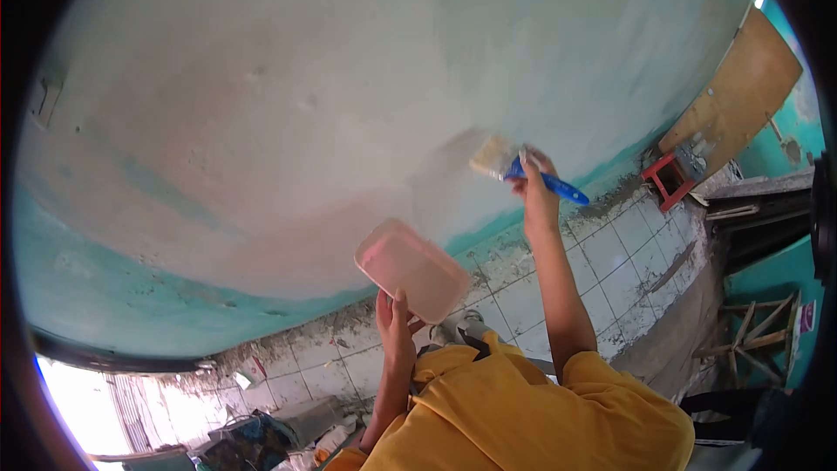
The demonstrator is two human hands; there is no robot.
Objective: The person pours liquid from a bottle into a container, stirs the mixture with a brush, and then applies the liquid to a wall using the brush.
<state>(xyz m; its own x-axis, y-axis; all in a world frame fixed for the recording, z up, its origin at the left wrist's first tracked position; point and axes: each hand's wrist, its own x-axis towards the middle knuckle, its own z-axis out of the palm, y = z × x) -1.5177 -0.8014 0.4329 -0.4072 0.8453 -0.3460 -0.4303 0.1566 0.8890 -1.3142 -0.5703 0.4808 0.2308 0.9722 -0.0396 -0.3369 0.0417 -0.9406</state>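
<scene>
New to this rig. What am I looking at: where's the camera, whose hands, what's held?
There is one picture, from a fisheye camera on a person's head, so the scene looks curved and tilted. No machine: both hands are bare. The right hand has a closed grip on a blue-handled brush whose bristles are against the wall. The left hand holds a pink tray by its edge. The yellow shirt is the person's own. Below is a dirty tiled floor, with a red stool beside a wooden board.

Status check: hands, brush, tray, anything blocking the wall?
Right hand grips blue-handled brush, bristles against the wall. Left hand holds pink tray from below, clear of the wall. Nothing between brush and wall.
</scene>
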